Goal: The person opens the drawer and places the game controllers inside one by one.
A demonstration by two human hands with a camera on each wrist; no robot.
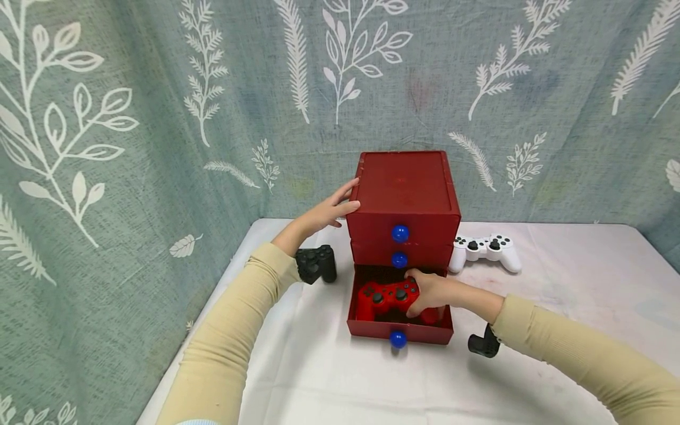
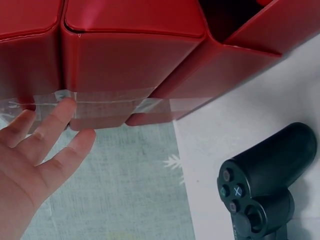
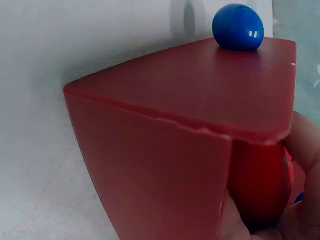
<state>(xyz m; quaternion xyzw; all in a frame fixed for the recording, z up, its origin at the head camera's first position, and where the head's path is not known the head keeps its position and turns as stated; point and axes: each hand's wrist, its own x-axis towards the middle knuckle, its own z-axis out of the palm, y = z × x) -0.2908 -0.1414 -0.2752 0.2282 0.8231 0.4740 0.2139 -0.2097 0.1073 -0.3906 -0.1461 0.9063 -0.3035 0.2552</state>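
A red three-drawer cabinet [image 1: 406, 183] stands on the table, its bottom drawer [image 1: 366, 329] pulled out. Inside that drawer lies a red game controller [image 1: 388, 293]. My right hand [image 1: 432, 290] grips the controller's right side, thumb toward the drawer front and fingers toward the back. In the right wrist view, one red controller handle [image 3: 260, 185] shows between thumb and fingers, beside the drawer wall. My left hand [image 1: 325, 213] is at the cabinet's upper left edge. Its spread fingers [image 2: 60, 114] reach along the cabinet's back edge in the left wrist view.
A black game controller [image 2: 270, 175] lies left of the cabinet, partly behind my left sleeve in the head view. To the right rests a white game controller [image 1: 486, 249]. Blue round knobs [image 1: 398, 339] stick out from the drawer fronts. A patterned curtain [image 1: 297, 136] hangs behind the table.
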